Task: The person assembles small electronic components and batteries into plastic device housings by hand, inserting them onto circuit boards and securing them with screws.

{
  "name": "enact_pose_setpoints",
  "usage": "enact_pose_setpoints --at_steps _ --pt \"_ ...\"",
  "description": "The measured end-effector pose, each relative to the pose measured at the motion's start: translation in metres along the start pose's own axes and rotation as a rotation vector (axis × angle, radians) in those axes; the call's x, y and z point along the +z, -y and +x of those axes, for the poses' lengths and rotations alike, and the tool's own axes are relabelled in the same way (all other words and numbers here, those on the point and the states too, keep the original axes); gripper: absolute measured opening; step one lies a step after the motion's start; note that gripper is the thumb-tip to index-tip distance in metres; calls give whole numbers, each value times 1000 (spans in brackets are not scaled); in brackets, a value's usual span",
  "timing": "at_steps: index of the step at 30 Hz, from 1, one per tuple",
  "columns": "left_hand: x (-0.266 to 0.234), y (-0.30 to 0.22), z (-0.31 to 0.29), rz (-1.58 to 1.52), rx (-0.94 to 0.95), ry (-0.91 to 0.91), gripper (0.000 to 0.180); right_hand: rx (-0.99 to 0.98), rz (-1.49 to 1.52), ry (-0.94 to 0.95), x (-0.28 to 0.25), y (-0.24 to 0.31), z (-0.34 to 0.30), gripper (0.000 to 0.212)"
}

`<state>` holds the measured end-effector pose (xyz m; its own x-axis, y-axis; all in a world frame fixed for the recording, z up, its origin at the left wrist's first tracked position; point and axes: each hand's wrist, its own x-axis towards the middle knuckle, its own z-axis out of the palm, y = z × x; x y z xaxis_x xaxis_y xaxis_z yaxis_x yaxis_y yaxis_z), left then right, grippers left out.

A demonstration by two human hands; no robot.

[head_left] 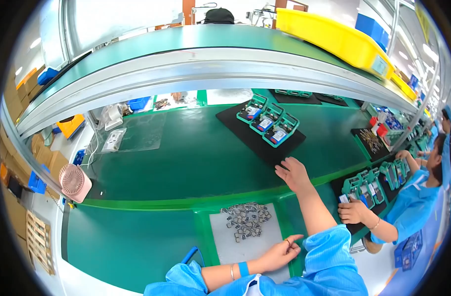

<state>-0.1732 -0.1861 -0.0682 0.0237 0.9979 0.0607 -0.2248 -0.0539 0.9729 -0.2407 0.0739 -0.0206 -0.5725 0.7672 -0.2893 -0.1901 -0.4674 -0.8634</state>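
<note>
My right hand (293, 175) reaches out over the green table, fingers apart and nothing in them. It is nearest the front corner of a black mat (235, 122). On that mat stand three green frame-like holders (268, 122) in a row, each with blue, white and dark parts inside. My left hand (280, 254) is low in front of me, index finger stretched out, with nothing visible in it. It hovers by the right side of a pale grey sheet (228, 250). A heap of small metal clip-like pieces (247, 221) lies on this sheet.
At right a co-worker's hand (352, 212) is at more green holders (367, 190). A metal shelf beam (210, 74) crosses above the table, with a yellow bin (334, 39) on the shelf. A pink fan (75, 182) stands at left. A bag (114, 140) lies far left.
</note>
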Motion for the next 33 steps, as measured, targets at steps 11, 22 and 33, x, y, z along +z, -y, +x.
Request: enact_pose_setpoints --at_steps 11,22,33 --pt "-10 10 1 271 -33 -20 58 -4 -184 -141 61 -31 57 82" --pt "-14 43 -3 122 74 2 56 282 -507 255 -57 13 -38 88" --pt "-23 24 -33 402 98 20 44 211 -1092 226 -118 33 -78 70"
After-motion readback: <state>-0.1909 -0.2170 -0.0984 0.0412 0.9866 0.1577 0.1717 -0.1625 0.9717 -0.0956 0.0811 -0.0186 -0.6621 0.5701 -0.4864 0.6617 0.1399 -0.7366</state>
